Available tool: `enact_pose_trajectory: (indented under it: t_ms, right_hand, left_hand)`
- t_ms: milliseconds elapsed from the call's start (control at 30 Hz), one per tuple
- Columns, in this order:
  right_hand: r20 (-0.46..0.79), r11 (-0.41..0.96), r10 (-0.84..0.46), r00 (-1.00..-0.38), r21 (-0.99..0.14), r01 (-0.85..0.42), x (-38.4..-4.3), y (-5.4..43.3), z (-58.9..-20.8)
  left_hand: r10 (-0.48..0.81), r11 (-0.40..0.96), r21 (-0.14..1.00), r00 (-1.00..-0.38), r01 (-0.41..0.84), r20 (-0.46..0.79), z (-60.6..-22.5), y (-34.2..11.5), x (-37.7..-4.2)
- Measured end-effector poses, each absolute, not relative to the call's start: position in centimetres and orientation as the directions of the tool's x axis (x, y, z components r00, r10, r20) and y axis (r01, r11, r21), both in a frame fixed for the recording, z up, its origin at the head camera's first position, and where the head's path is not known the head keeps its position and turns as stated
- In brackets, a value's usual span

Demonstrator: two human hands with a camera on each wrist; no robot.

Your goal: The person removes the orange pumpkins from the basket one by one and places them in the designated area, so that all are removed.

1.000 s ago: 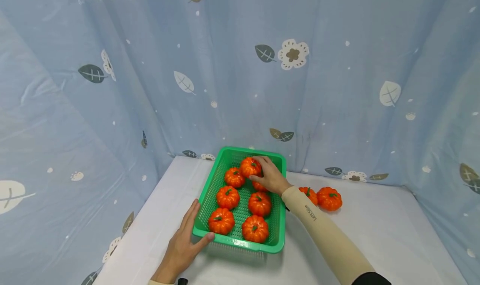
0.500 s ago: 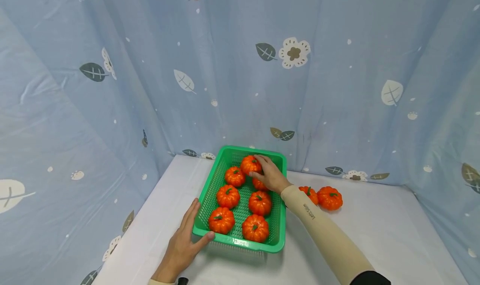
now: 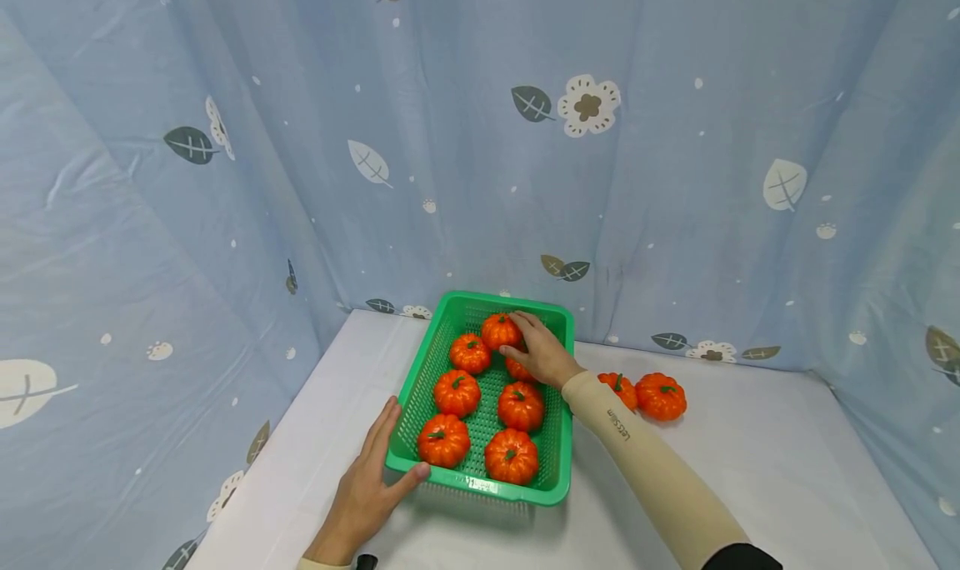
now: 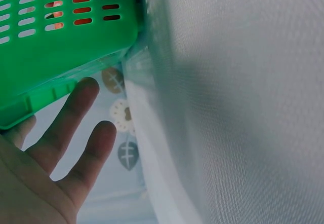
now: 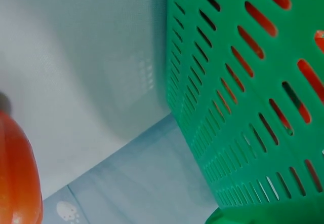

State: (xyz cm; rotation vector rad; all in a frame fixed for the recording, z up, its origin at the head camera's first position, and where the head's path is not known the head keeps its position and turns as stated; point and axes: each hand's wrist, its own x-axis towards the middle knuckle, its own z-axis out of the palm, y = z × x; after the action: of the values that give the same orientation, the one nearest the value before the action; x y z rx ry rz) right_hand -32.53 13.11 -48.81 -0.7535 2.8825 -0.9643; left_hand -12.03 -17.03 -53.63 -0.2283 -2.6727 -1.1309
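A green plastic basket (image 3: 561, 470) stands on the white table with several small orange toy pumpkins inside. My right hand (image 3: 546, 353) reaches over its right side and grips a pumpkin (image 3: 498, 332) near the back, thumb and fingers around it. Under that hand another pumpkin (image 3: 517, 370) is partly hidden. My left hand (image 3: 367, 478) lies at the front left corner of the basket, fingers straight along the outside and thumb at the front rim. In the left wrist view, the spread fingers of the left hand (image 4: 55, 158) show beside the basket wall (image 4: 66, 51). The right wrist view does not show the right hand.
Two more pumpkins lie on the table right of the basket: one (image 3: 660, 397) in full view, the other (image 3: 618, 389) partly behind the right forearm. A blue patterned curtain (image 3: 450, 178) hangs behind and beside the white table (image 3: 787, 462).
Almost nothing moves. The right hand stays on the pumpkin at the back of the basket, and the left hand keeps its place at the corner.
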Motion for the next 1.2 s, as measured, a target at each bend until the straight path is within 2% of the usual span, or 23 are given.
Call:
enact_pose_trajectory:
  t_ms: [500, 733, 1200]
  right_hand:
    - [0.273, 0.636, -0.404, -0.873, -0.602, -0.483, -31.5, 13.4, -48.5]
    - [0.289, 0.586, -0.384, -0.877, -0.657, -0.473, -30.0, 14.8, -47.4]
    - [0.433, 0.617, -0.292, -0.853, -0.596, -0.514, -26.7, 20.6, -46.3]
  left_hand:
    - [0.051, 0.676, 0.705, -0.968, 0.214, 0.245, -53.5, -16.9, -12.0]
    - [0.056, 0.680, 0.700, -0.967, 0.218, 0.247, -53.5, -17.0, -12.0]
    - [0.060, 0.662, 0.714, -0.966, 0.226, 0.251, -53.5, -17.0, -12.1]
